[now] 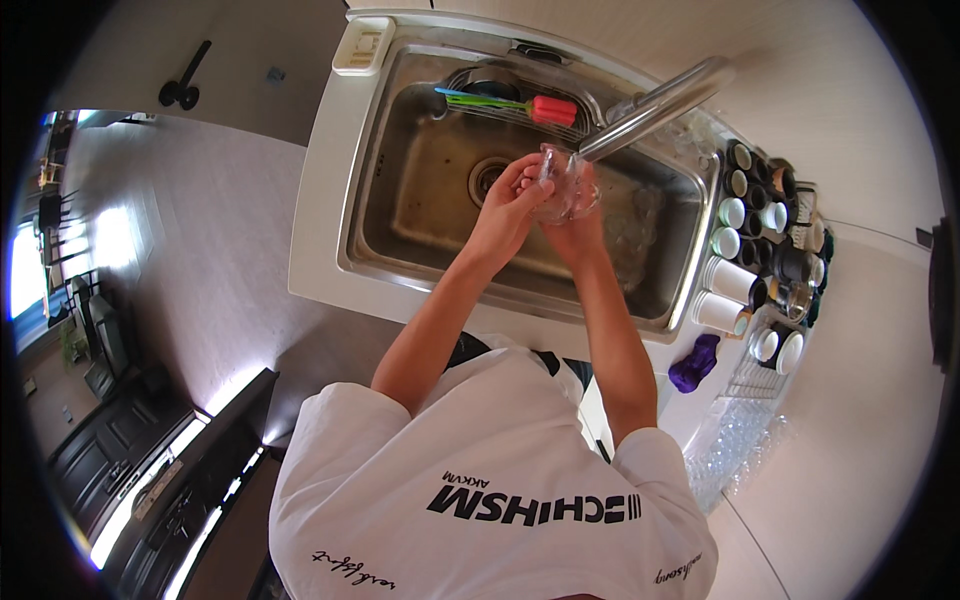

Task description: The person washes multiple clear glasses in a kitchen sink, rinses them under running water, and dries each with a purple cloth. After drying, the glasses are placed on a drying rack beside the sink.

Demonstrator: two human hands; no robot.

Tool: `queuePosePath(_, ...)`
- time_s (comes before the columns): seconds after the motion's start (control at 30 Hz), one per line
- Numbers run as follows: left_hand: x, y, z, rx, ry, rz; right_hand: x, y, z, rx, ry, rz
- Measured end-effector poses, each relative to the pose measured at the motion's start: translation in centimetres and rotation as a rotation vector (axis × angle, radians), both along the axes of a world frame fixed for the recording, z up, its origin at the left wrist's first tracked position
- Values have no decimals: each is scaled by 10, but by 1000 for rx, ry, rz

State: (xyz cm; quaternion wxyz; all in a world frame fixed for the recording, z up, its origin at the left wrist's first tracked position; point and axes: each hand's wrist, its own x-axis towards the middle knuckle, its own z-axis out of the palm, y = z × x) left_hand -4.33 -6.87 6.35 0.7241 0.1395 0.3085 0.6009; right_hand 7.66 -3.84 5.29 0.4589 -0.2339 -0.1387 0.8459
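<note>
Over the stainless steel sink point(427, 247), my left hand point(519, 187) holds a clear glass vessel point(556, 196) with its fingers at the vessel's side. My right hand point(579, 217) is on the same glassware from the other side, partly seen through it. Whether this is one vessel or two pressed together I cannot tell. The metal faucet point(645, 112) ends right above the glass. More clear glassware point(641, 217) seems to lie in the right part of the basin. Behind my hands, a brush with a red sponge head point(553, 111) rests on a wire rack.
Right of the sink stand many dark and white cups point(731, 212), stacked paper cups point(720, 311), a purple cloth point(694, 364) and rows of clear glasses point(731, 442). A cream soap dish point(364, 46) sits at the back left corner. The sink's raised rim runs around the basin.
</note>
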Motion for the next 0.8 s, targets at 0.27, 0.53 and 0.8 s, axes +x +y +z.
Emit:
queuePosePath(0.27,21,27,-29,-114,678,14,-17,-9,-15,192,-720,-237)
queuePosePath(0.53,20,40,-37,-269,36,-326,14,-2,-43,764,-1433,-483)
queuePosePath(0.8,18,38,-53,-384,-469,-380,53,54,-30,320,-1043,-409)
